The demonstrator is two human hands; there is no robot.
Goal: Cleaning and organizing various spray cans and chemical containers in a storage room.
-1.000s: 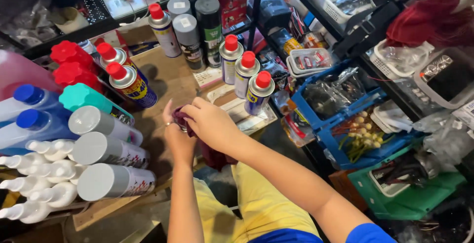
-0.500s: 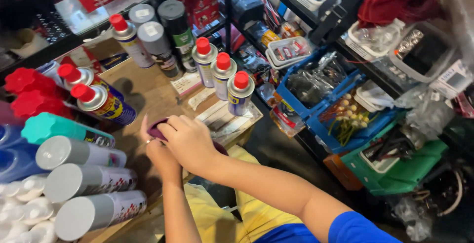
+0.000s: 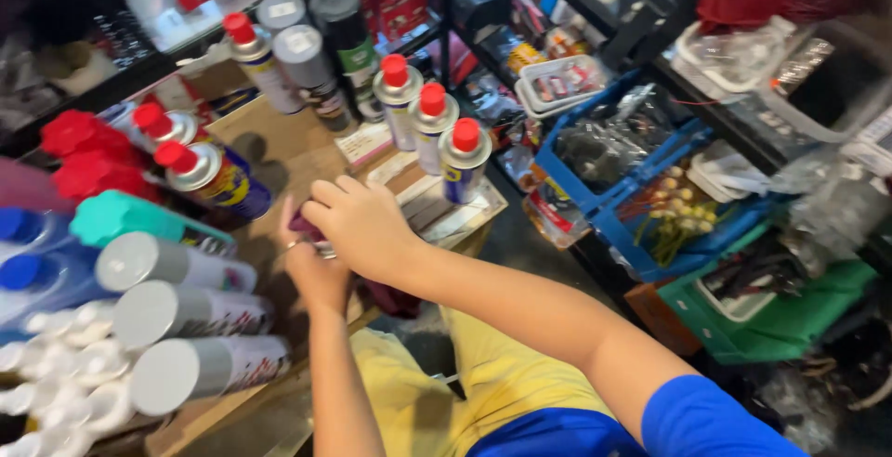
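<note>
Both hands, left hand (image 3: 314, 271) and right hand (image 3: 364, 225), clasp a small dark-red object (image 3: 305, 226).

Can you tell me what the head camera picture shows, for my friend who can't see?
Two hands, left hand and right hand, meet over a small dark red thing above a wooden shelf crowded with red-capped spray cans.

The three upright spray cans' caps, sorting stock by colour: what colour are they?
Red, clearest in the head view: the caps sit just beyond the hands.
</note>
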